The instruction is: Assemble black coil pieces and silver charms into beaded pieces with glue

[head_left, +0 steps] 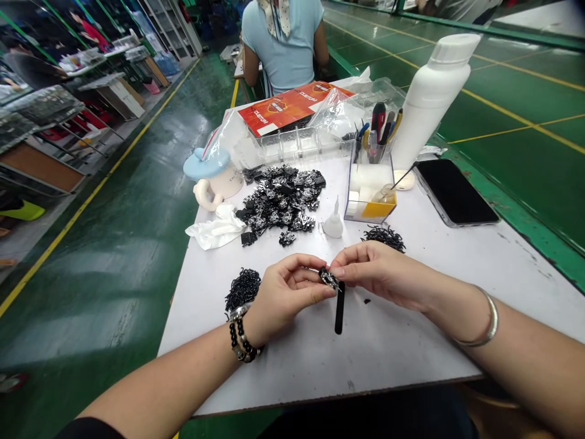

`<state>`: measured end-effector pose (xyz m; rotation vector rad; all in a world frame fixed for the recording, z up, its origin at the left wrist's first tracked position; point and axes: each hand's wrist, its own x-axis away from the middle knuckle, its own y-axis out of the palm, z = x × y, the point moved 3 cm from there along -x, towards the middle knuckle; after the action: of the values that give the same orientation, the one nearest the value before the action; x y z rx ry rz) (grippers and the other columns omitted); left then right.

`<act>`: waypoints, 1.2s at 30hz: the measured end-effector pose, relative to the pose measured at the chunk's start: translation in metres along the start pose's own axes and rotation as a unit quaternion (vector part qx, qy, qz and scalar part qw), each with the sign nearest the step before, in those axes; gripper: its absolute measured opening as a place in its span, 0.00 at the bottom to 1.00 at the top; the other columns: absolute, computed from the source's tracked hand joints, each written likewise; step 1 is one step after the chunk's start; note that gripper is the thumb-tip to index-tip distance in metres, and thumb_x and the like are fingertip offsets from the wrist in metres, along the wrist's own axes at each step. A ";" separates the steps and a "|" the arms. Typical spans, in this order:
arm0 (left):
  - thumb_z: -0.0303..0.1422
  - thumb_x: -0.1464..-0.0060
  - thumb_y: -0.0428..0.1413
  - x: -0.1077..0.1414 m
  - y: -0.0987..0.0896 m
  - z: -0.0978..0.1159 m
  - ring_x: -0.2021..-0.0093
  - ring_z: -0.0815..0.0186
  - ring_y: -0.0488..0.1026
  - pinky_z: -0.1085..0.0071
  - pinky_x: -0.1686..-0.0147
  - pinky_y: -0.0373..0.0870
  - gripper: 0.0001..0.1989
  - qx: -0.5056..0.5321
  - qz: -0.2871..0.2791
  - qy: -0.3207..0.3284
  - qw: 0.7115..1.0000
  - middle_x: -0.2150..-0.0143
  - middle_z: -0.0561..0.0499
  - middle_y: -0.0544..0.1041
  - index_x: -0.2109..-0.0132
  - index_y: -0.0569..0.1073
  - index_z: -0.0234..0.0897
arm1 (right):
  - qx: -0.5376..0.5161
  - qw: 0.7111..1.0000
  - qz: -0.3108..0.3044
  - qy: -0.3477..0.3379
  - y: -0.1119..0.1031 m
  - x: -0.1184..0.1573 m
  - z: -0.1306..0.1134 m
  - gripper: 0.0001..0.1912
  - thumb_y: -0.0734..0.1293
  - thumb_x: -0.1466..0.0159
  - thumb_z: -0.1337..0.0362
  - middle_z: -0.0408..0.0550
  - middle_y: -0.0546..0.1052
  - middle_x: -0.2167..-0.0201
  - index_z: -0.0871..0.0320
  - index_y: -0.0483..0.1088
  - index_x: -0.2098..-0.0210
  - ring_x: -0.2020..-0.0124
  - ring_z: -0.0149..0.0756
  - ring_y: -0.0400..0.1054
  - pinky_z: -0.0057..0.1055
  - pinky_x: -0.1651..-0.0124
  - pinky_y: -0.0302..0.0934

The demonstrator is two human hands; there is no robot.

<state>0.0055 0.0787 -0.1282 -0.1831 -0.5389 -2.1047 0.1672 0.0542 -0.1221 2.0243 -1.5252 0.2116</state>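
Observation:
My left hand (pixel 292 289) pinches a small black and silver part (pixel 328 278) between thumb and fingers, over the middle of the white table (pixel 283 372). My right hand (pixel 375 268) closes its thumb and index finger at the right side of the same part. Just below the part is a narrow black strip (pixel 339 311); whether it is joined to the part I cannot tell. Beyond my hands lies a large heap of similar black and silver parts (pixel 283 198). Small black pieces (pixel 243 289) are piled beside my left wrist, and another pile (pixel 386 236) sits behind my right hand.
A small white nozzle bottle (pixel 333 224) stands beside a clear tool box (pixel 370 189). Further right are a tall white bottle (pixel 432 100) and a phone (pixel 457 192). A mug (pixel 223 177) and crumpled tissue (pixel 217 228) are left. A person (pixel 286 46) sits beyond the table.

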 end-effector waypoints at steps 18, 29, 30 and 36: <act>0.26 0.63 0.70 0.005 0.001 0.003 0.69 0.68 0.79 0.79 0.68 0.77 0.17 -0.030 0.032 0.057 0.997 0.72 0.52 0.80 0.63 0.75 0.33 | 0.069 0.994 0.001 -0.086 -0.003 0.001 -0.002 0.09 0.76 0.52 0.63 0.41 0.74 0.77 0.58 0.76 0.73 0.74 0.27 0.63 0.27 0.68 0.55; 0.25 0.61 0.69 0.003 0.001 0.003 0.69 0.66 0.79 0.76 0.67 0.78 0.15 -0.033 0.027 0.075 0.996 0.72 0.51 0.80 0.63 0.75 0.33 | 0.087 0.992 0.010 -0.094 0.000 0.004 -0.003 0.09 0.76 0.51 0.61 0.42 0.73 0.77 0.59 0.76 0.72 0.74 0.28 0.63 0.27 0.70 0.54; 0.25 0.61 0.69 0.004 0.001 0.003 0.69 0.66 0.79 0.76 0.67 0.78 0.15 -0.033 0.025 0.075 0.996 0.72 0.51 0.80 0.63 0.75 0.33 | 0.085 0.992 0.011 -0.094 0.000 0.004 -0.004 0.09 0.76 0.51 0.61 0.42 0.73 0.77 0.59 0.76 0.73 0.73 0.29 0.63 0.28 0.69 0.54; 0.23 0.61 0.69 0.004 0.001 0.004 0.69 0.67 0.80 0.79 0.68 0.78 0.15 -0.012 0.008 0.078 0.997 0.72 0.52 0.81 0.64 0.76 0.33 | 0.047 0.996 -0.003 -0.080 0.001 0.002 -0.003 0.08 0.76 0.52 0.63 0.41 0.73 0.77 0.59 0.76 0.75 0.72 0.28 0.62 0.28 0.65 0.54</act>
<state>0.0042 0.0767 -0.1234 -0.0356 -0.4169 -2.0890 0.1675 0.0539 -0.1181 2.1650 -1.6333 0.1219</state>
